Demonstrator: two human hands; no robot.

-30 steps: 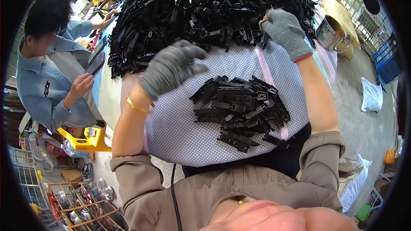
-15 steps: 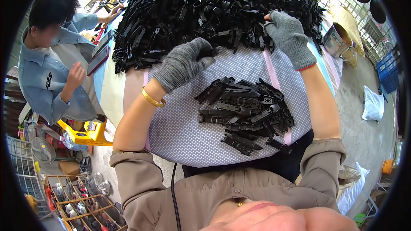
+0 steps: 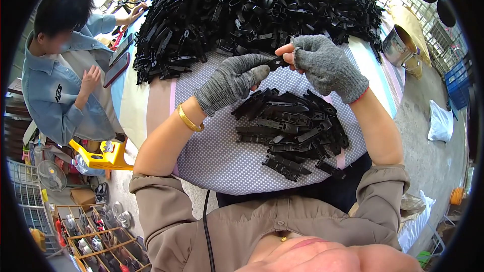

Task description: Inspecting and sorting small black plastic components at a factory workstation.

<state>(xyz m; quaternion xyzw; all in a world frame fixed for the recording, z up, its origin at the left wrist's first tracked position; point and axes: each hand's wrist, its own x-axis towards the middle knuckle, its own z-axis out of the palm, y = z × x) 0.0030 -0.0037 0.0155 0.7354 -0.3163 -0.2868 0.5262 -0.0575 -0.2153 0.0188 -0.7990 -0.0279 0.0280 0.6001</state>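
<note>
Both my hands wear grey knit gloves and meet above the table, in front of a large heap of black plastic parts (image 3: 242, 10). Between them is a small black plastic part (image 3: 276, 63). My left hand (image 3: 232, 81) pinches its left end between thumb and fingers. My right hand (image 3: 325, 65) has its bare fingertips closed at the right end of the same part; the fingers partly cover it. Nearer to me, a smaller pile of long black plastic parts (image 3: 297, 126) lies on the dotted tablecloth (image 3: 217, 156).
At the left a person in a light blue shirt (image 3: 45, 85) sits by the table, next to a phone (image 3: 117, 69). A yellow stool (image 3: 103, 158) stands below. To the right are a metal bucket (image 3: 398, 45), a blue crate (image 3: 456, 85) and a white bag (image 3: 440, 121).
My right hand has come back from the heap toward the middle, and my left hand has moved right. The hands now meet at the black plastic part.
</note>
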